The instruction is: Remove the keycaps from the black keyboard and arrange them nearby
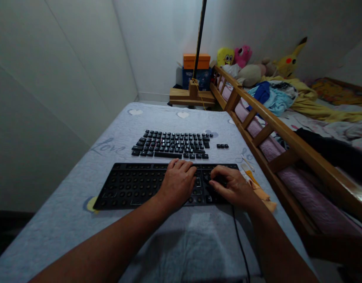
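A black keyboard (124, 184) lies across the bed-like surface, with most of its keycaps off and bare switch posts showing. My left hand (179, 179) rests on its middle, palm down, fingers stretched toward the top edge. Over the number pad at the right end, my right hand (232, 186) has its fingers curled and the thumb near the index fingertip; whatever is between them cannot be made out. Some keycaps sit on the pad near that hand, partly covered by it. Beyond the keyboard, loose black keycaps (175, 143) are laid out in rows, with a small group of keycaps (222, 146) apart on the right.
Right of the keyboard lie a brush (251, 177), a cotton swab (247, 162) and an orange cloth (260, 192). A black cable (239, 239) runs toward me. A wooden rail (272, 122) borders the right side; a wall (51, 98) stands left.
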A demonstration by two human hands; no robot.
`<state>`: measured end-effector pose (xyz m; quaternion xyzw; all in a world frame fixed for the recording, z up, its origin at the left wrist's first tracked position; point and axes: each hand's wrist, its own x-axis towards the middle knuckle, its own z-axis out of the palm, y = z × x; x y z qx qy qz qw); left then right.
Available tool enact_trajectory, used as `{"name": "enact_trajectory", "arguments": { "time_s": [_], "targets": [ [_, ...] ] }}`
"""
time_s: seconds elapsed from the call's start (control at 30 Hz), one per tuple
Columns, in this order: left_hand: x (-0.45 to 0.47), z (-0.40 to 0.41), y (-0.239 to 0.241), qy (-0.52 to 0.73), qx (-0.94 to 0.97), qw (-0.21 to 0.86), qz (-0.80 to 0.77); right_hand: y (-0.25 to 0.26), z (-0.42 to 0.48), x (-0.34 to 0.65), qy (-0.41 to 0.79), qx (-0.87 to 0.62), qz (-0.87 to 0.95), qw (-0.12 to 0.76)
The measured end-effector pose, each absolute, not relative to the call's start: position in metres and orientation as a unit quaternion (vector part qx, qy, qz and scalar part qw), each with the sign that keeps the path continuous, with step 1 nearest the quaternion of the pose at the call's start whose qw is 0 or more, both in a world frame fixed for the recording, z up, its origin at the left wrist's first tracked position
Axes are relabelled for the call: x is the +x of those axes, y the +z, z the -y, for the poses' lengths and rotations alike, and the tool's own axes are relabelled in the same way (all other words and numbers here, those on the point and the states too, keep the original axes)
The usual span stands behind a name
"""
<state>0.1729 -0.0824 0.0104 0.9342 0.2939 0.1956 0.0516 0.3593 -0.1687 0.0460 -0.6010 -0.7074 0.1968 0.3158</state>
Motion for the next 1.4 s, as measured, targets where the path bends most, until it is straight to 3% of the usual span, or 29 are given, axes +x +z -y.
{"name": "enact_trajectory", "arguments": {
  "time_s": [0.6,1.4],
  "targets": [
    [0.173,0.083,0.012,0.194,0.933,0.062,-0.296,0.042,0.168,0.362,0.227,-0.607,0.685,0.332],
    [0.173,0.083,0.012,0.195,0.934,0.058,-0.293,0.038,0.165,0.356,0.32,-0.695,0.52,0.38]
  ]
}}
